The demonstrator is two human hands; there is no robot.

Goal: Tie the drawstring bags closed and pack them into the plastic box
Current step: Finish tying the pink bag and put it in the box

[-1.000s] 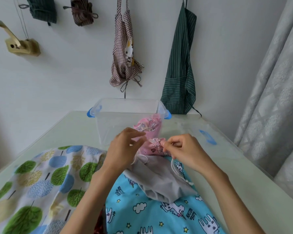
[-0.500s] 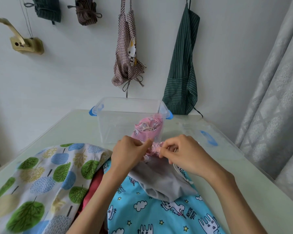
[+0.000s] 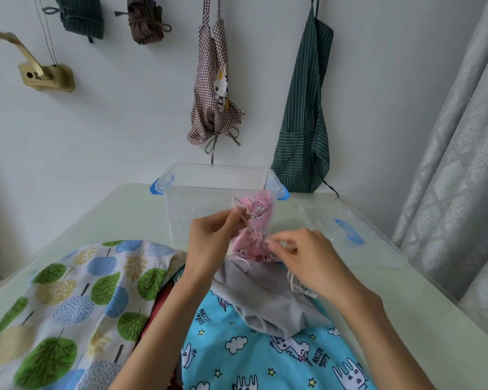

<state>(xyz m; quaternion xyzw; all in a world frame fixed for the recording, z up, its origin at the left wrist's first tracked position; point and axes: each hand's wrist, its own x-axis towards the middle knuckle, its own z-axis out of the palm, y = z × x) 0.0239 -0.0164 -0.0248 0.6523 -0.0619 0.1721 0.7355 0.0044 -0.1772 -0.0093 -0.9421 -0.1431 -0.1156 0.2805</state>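
Observation:
A small pink printed drawstring bag lies on the table just in front of the clear plastic box with blue latches. Its neck is gathered. My left hand pinches one end of its white cord and holds it up to the left. My right hand pinches the other end at the right of the bag's neck. Another pink bag shows through the box's near wall. A grey bag lies under my hands, on a blue unicorn-print bag.
A tree-print bag covers the near left of the pale green table. The box's clear lid lies flat to the right. Aprons and tied bags hang on the wall behind. A grey curtain hangs at right.
My hands, close together at the bag's neck before, have moved apart. The left hand has drawn its cord end up and left, the right has shifted right.

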